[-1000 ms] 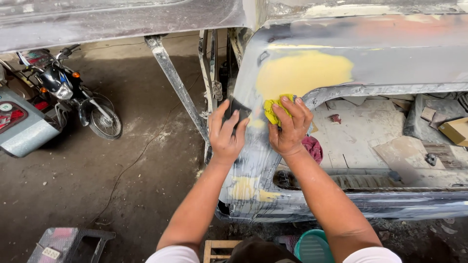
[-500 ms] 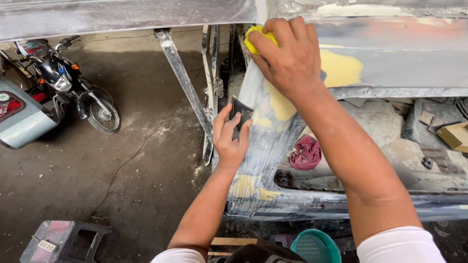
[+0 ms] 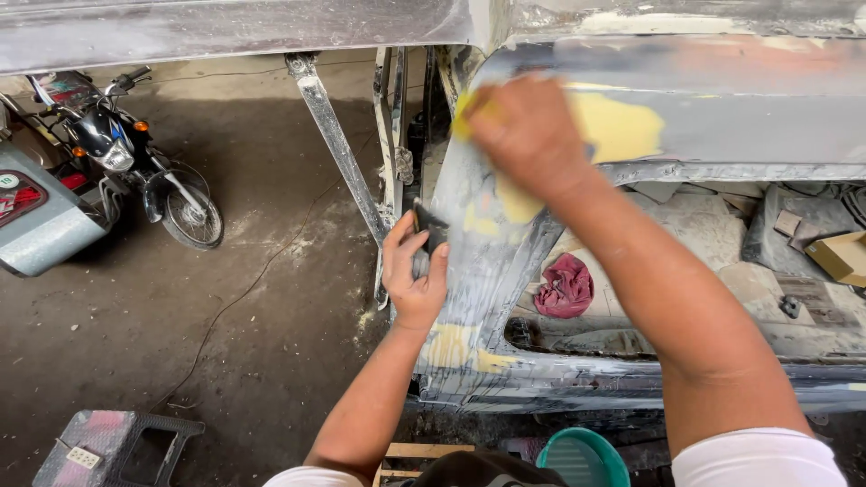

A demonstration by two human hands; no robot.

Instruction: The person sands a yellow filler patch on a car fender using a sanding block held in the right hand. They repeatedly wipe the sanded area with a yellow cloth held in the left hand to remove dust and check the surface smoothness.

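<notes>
My right hand is blurred with motion and presses a yellow pad against the grey car body panel, over a patch of yellow filler. Lower down, my left hand grips a small dark block and rests against the panel's edge. More yellow filler spots show on the lower sill. Most of the pad is hidden under my right hand.
A motorcycle stands at the left beside a grey vehicle part. A metal strut leans under the body. A red rag lies inside the shell, near a cardboard box. A plastic stool and a teal bucket stand below.
My right hand has slid down and slightly right from the panel's top edge across the filler. My left hand with the dark block has stayed about where it was.
</notes>
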